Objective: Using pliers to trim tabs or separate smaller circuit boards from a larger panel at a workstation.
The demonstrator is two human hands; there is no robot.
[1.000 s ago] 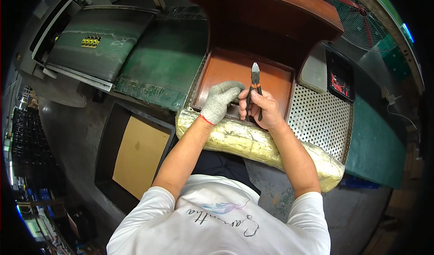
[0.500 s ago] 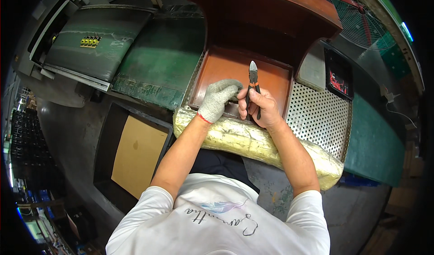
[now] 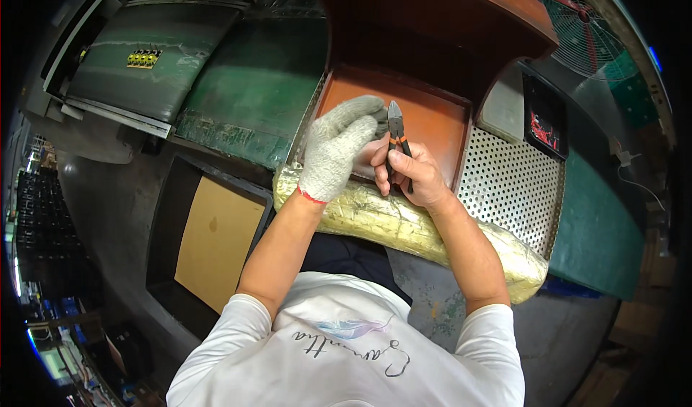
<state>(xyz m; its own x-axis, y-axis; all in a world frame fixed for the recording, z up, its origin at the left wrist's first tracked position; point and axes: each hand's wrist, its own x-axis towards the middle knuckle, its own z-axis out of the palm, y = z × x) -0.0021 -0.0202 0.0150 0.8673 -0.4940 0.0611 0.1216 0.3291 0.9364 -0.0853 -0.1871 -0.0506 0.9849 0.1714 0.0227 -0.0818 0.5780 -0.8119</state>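
Observation:
My right hand (image 3: 422, 176), bare, is wrapped round the handles of a pair of diagonal cutters (image 3: 397, 127) with black and orange grips. The metal jaws point up and away from me. To the left of the cutters is my left hand (image 3: 333, 149) in a pale knitted glove with a red cuff. Its fingers are stretched out, with the tips close to the jaws, and I see nothing held in it. Its palm side is hidden. Both hands are over the near part of an orange-brown tray (image 3: 436, 115) under a hood.
A padded roll wrapped in yellowish film (image 3: 425, 230) edges the bench in front of me. To the right lie a perforated metal plate (image 3: 512, 183) and a black bin (image 3: 544, 115) with red parts. Left, a green conveyor belt (image 3: 249, 82) carries a yellow component board (image 3: 144, 58).
My left hand has risen and come closer, its fingers straightening from a curl. The cutters have shifted slightly left and lower, still in my right hand.

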